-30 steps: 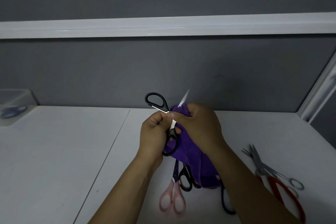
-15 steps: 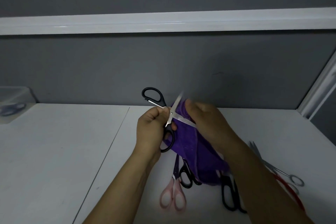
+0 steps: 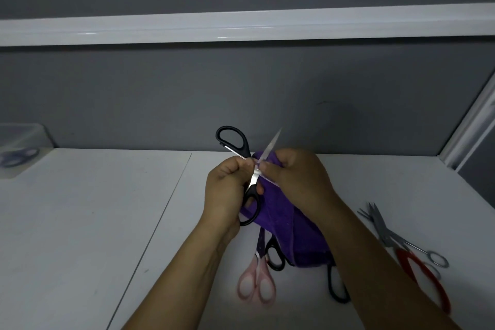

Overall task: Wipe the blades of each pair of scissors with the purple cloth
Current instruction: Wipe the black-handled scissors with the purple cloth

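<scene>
My left hand (image 3: 226, 190) grips black-handled scissors (image 3: 235, 142) near the pivot, spread wide, one handle loop up and the other down by my palm. One blade points up to the right. My right hand (image 3: 297, 179) holds the purple cloth (image 3: 284, 233) bunched against the blades at the pivot; the cloth hangs down over the table. The second blade is mostly hidden by cloth and fingers.
On the white table (image 3: 93, 222) lie pink-handled scissors (image 3: 255, 284), two black-handled pairs (image 3: 276, 257) (image 3: 337, 287) partly under the cloth, red-handled scissors (image 3: 426, 276) and all-metal scissors (image 3: 401, 238) at right. A clear container (image 3: 18, 153) with blue scissors sits far left. A grey wall stands behind.
My right hand with the cloth slid back toward the pivot after moving out along a blade. The scissors stayed held in my left hand, tilting slightly.
</scene>
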